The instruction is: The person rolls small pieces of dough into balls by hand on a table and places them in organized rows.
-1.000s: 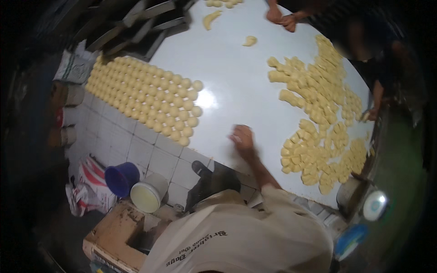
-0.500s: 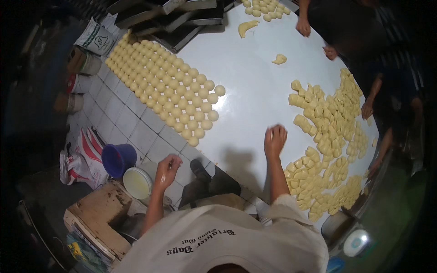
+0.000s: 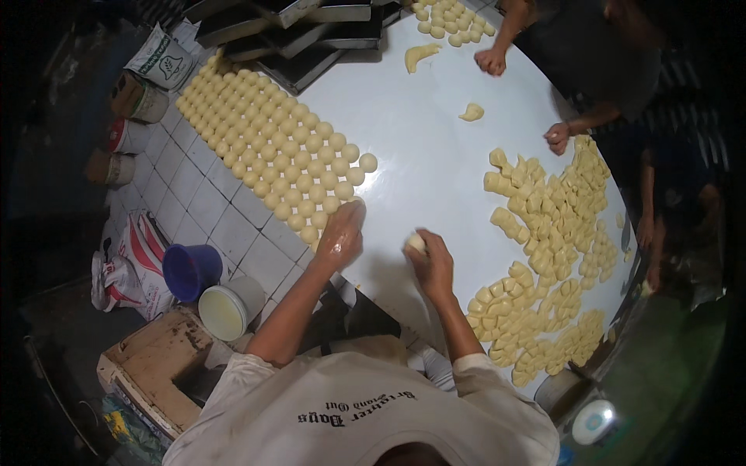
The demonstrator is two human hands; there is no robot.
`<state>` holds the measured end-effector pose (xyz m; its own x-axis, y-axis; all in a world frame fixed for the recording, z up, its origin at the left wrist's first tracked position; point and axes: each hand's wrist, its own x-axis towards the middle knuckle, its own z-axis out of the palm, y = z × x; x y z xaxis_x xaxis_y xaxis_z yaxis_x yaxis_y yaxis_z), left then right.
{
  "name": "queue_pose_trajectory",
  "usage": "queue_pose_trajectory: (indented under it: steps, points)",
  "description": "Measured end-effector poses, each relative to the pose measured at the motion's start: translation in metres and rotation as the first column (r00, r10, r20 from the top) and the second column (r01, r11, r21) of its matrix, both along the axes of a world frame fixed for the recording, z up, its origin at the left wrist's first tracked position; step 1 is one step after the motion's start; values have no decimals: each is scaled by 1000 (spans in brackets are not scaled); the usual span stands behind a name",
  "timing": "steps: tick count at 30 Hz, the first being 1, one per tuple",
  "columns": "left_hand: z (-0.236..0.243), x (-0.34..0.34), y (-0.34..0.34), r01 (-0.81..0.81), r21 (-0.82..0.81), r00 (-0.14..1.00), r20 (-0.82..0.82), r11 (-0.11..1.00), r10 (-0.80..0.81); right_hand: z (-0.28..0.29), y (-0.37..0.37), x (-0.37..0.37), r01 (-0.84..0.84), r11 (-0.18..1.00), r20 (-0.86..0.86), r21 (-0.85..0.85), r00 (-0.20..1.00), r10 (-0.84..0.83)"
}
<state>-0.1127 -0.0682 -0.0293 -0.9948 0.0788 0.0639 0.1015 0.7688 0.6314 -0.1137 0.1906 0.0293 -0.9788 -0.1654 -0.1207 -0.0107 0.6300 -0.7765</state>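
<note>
My right hand (image 3: 434, 264) is curled around a pale dough ball (image 3: 416, 244) over the white tabletop (image 3: 435, 163). My left hand (image 3: 342, 237) is at the near end of the rows of smooth round dough balls (image 3: 299, 159). Its fingers curl downward, and a bit of pale dough shows by the fingertips; the palm side is hidden. To the right lies a heap of cut yellow dough pieces (image 3: 548, 202), some folded and overlapping. A small loose dough lump (image 3: 472, 113) and a longer dough strip (image 3: 420, 56) rest farther back.
Dark metal trays (image 3: 311, 39) are stacked at the back left. Across the table are another person's hands (image 3: 491, 60), near more dough balls (image 3: 451, 19). On the tiled floor to the left stand a purple bucket (image 3: 190, 272), a white bucket (image 3: 225, 312) and sacks (image 3: 163, 62).
My left hand has moved from off the table edge up to the dough ball rows. My right hand has shifted left and nearer. Across the table, another person's hands have moved left and inward.
</note>
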Motion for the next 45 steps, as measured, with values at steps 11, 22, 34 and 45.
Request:
queue_pose_trajectory:
  steps: [11,22,34,45]
  points:
    - [53,44,-34,-237,129,970,-30,963,243,-63,-114,-78,-153,988,-298,32,942,156]
    - [62,75,-46,-230,227,971,-10,946,238,-127,-109,-66,-115,993,-338,-22,936,101]
    - [83,143,-105,-280,145,951,174,949,254,-44,184,-72,252,699,-157,669,967,-199]
    - [102,171,-108,-194,326,979,126,925,161,12,115,-45,355,869,-330,346,913,-241]
